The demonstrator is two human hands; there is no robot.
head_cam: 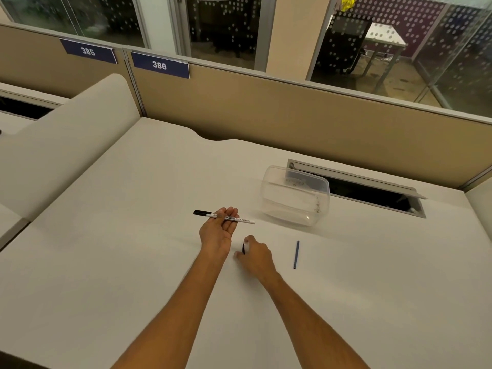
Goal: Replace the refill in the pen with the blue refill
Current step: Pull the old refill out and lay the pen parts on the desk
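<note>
- Left hand point(218, 230): palm up and flat above the white desk point(133, 262), fingers extended, not clenched. The pen point(226, 217) lies across the fingers, resting on them rather than gripped.
- Pen: white barrel with black print, black cap at its left end, projecting past the hand on both sides. It lies roughly level, running left to right. Its right end appears to be an open tube; this cannot be confirmed at this resolution.
- Right hand point(255, 255): knuckles up, low over the desk, just to the right of the left wrist. Fingers are curled around a small piece point(245, 248), part black and part white, visible at the fingertips. What the piece is cannot be determined.
- Blue refill point(296, 254): a thin blue rod lying flat on the desk, to the right of the right hand and apart from it. Neither hand touches it. It runs nearly straight away from the person.
- Clear plastic container point(294, 195): stands on the desk beyond the refill, to the right of the pen. No contents can be made out.
- Cable opening point(372, 193): a rectangular recess in the desk, directly behind the container, with its flap raised.
- Partition point(266, 107): a tan panel along the desk's far edge, carrying number plates 385 and 386.
</note>
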